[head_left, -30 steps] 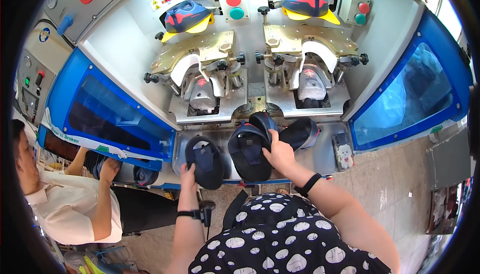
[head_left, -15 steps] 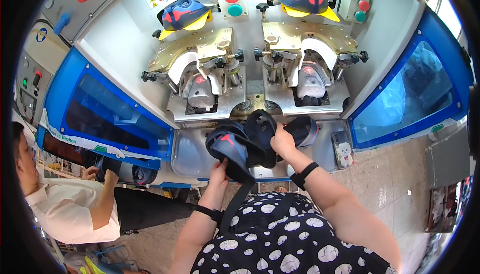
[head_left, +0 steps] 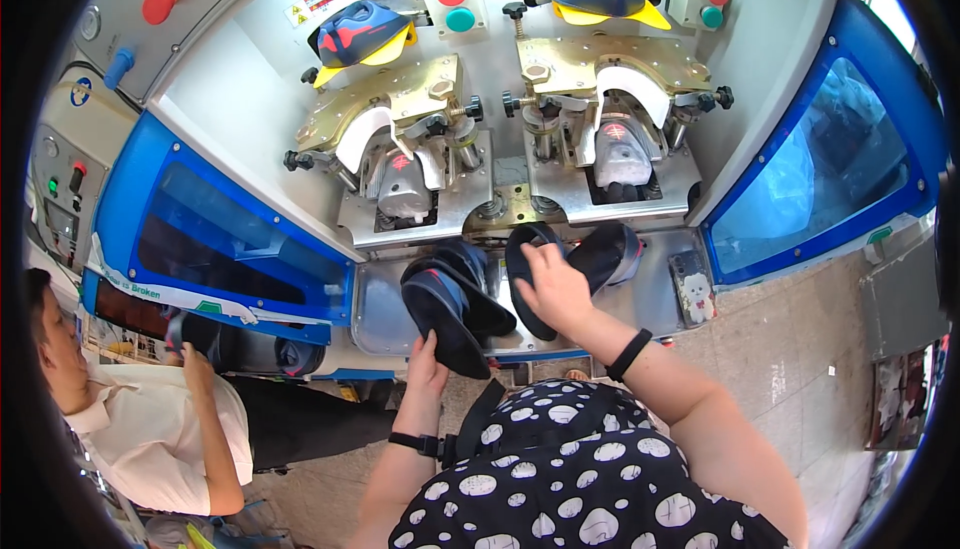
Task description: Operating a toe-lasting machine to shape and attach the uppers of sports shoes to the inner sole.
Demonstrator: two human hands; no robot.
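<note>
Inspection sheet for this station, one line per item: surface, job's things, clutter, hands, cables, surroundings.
Surface: shiny metal tray, running below the machine.
Job's things: four dark shoe parts, two overlapping at left (front one), two at right (rear one).
Clutter: phone with a dog-picture case, at the tray's right end.
Hands: left hand grips the front shoe part's near edge; right hand is open over a right-side one, contact unclear.
Cables: dark line at upper left, cable or hose unclear.
Surroundings: blue-framed door each side; co-worker at left.
</note>
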